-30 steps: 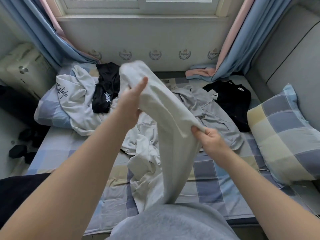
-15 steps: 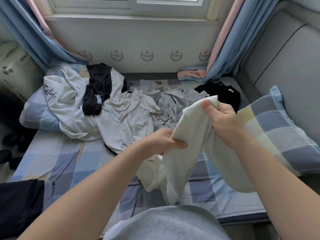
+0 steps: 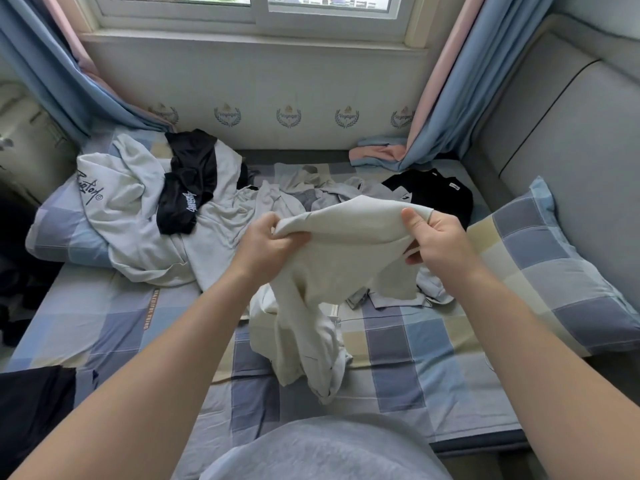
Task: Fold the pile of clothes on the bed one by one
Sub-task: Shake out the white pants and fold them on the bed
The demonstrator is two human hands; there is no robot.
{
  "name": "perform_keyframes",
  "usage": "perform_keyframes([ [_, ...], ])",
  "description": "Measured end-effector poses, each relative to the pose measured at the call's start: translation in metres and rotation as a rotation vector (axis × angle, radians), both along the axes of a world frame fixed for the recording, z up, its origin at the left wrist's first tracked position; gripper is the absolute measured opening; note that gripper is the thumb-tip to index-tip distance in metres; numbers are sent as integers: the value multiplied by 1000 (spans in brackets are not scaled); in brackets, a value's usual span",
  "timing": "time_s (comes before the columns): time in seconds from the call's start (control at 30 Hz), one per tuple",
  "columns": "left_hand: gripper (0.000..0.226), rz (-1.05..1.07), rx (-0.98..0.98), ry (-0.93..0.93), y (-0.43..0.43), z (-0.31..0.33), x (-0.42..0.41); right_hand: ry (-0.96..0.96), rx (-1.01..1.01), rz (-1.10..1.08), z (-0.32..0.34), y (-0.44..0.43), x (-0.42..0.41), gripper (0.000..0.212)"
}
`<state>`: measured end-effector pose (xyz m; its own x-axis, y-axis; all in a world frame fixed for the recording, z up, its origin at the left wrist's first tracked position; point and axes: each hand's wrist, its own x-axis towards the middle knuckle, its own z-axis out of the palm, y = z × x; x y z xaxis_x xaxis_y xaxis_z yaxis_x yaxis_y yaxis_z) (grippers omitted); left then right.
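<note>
A cream garment (image 3: 341,258) hangs between both my hands above the middle of the bed, its lower part bunched on the checked sheet (image 3: 415,368). My left hand (image 3: 266,245) grips its left edge and my right hand (image 3: 438,239) pinches its right corner, thumb on top. Behind it lies the pile: a white hoodie with black script (image 3: 121,209), a black garment (image 3: 188,183) on top of it, and crumpled grey clothes (image 3: 311,194). A black shirt (image 3: 434,192) lies flat at the back right.
A checked pillow (image 3: 554,271) leans against the grey padded wall on the right. Another pillow (image 3: 59,233) lies at the left under the hoodie. Blue and pink curtains (image 3: 450,98) hang at both sides of the window. A dark cloth (image 3: 31,403) lies at the bed's front left.
My hands have moved apart and leveled, stretching the cream garment's top edge between them. A second ago the left hand held it high; it has since dropped.
</note>
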<state>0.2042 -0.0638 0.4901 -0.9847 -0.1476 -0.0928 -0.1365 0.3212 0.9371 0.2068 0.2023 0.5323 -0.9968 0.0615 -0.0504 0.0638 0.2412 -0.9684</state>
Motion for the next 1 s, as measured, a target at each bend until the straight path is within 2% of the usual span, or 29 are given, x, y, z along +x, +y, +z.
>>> perform_keyframes([
  [0.17,32,26,62,1,-11,12,1,-28,-44,-2,-4,-1,-8,20],
  [0.33,25,9,188,20,-11,25,5,-43,-197,0,-4,-9,-12,14],
  [0.47,20,27,231,69,-16,36,7,-8,-197,142,-4,-11,-13,22],
  [0.53,16,49,266,95,-18,42,8,7,-192,200,-2,-13,-11,34],
  [0.67,10,110,312,126,-13,57,8,28,-75,218,5,-22,-4,84],
  [0.77,4,111,416,114,5,74,9,-57,16,357,-2,-52,13,105],
  [0.8,6,104,459,112,12,80,10,-85,6,375,-8,-67,20,101],
  [0.83,9,92,509,116,19,86,10,-108,-18,351,-16,-81,26,87],
  [0.9,11,80,583,142,29,98,9,-118,-9,211,-36,-104,31,48],
  [0.93,10,93,579,166,30,103,8,-88,59,132,-43,-108,30,29],
  [0.97,8,122,531,200,28,106,6,-47,146,67,-48,-105,27,19],
  [1.0,8,162,449,234,23,107,3,-10,217,30,-52,-97,23,18],
])
